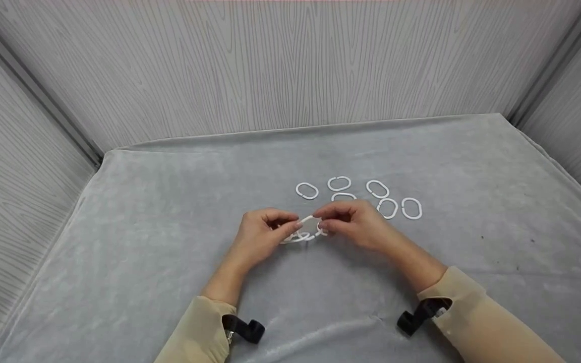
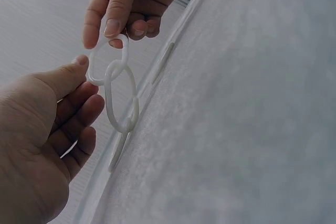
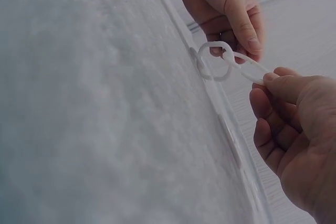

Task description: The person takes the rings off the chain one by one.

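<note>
Both hands meet over the middle of the cloth, on a short chain of white plastic oval rings. My right hand [image 1: 358,224] pinches the end ring [image 2: 91,70] between thumb and fingers. On the opposite side of that ring, my left hand [image 1: 263,232] holds it at the thumb and index fingertip. A second ring [image 2: 108,98] is linked through it and hangs down in the left wrist view. Below that, a third ring [image 2: 119,150] is linked on, close to the cloth. Fingers partly hide the end ring in the head view.
Several loose white oval rings lie beyond the hands, among them one ring [image 1: 412,218] at the right and another [image 1: 307,197] at the left. A grey cloth [image 1: 144,262] covers the table. Wood-patterned panels [image 1: 280,65] stand behind and at both sides.
</note>
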A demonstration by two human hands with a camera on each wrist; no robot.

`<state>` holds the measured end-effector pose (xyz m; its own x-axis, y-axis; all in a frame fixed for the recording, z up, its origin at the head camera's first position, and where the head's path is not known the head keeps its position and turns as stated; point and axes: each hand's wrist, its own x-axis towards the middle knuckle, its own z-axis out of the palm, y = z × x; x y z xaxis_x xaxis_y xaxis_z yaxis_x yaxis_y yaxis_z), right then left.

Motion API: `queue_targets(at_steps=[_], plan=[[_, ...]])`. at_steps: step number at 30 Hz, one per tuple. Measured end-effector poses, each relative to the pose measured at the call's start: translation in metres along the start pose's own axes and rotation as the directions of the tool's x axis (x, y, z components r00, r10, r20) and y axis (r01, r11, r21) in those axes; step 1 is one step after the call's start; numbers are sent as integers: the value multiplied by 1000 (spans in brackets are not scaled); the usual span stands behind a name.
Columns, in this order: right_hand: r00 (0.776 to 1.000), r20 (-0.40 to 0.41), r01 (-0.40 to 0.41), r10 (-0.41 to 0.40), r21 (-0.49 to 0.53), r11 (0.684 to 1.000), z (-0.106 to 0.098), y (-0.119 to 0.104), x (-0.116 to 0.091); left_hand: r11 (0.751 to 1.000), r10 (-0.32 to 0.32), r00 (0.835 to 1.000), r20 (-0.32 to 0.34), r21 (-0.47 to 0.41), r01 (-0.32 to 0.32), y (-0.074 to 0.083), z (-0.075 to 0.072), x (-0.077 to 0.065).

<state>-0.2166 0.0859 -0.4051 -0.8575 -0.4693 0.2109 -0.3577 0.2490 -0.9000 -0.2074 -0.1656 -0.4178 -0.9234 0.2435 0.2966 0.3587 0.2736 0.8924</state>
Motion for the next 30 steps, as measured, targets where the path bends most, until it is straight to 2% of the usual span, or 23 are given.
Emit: queue_targets(at_steps=[5,17,22,30], plan=[[999,-37,-4,3,-19,1000,-1,2,1,1000,15,1000,-11,0,-15,-1,-1,0],[996,-82,-30,31,14,999,-1,6,3,999,11,1000,18,33,-12,-1,-3,-2],[995,-96,-30,31,14,999,-1,5,4,998,17,999,46,57,-20,0,-4,-2],[995,-98,-22,23,17,1000,-2,6,3,997,-8,995,101,78,0,-1,-3,-2]])
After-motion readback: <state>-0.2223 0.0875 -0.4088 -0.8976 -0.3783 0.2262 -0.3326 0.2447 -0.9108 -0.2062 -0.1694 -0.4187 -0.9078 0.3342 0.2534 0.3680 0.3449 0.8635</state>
